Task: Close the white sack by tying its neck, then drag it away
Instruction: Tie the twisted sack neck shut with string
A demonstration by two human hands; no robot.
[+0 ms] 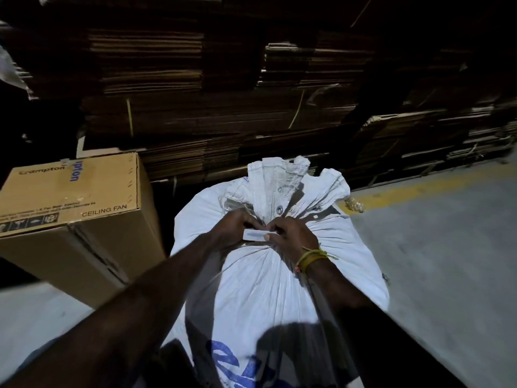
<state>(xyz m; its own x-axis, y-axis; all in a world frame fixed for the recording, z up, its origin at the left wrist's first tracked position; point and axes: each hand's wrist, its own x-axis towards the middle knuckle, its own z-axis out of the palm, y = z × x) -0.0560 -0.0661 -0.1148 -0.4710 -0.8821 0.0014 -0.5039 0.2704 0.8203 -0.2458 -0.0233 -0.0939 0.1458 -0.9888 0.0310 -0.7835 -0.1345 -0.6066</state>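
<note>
Both hands clamped on the gathered neck (267, 219) of the white sack (268, 275): left hand (236, 229) and right hand (293, 239) touching, pinching a short white strip (255, 235) between them. Sack's open top flares just beyond hands. Cardboard box (70, 219) left of left hand; flattened cartons (223, 93) stacked beyond.

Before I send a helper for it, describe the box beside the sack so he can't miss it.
Find the white sack on the grey floor; the box stands to its left, before dark stacks of flattened cardboard. It is the only made-up carton, printed "CEILING FAN".
</note>
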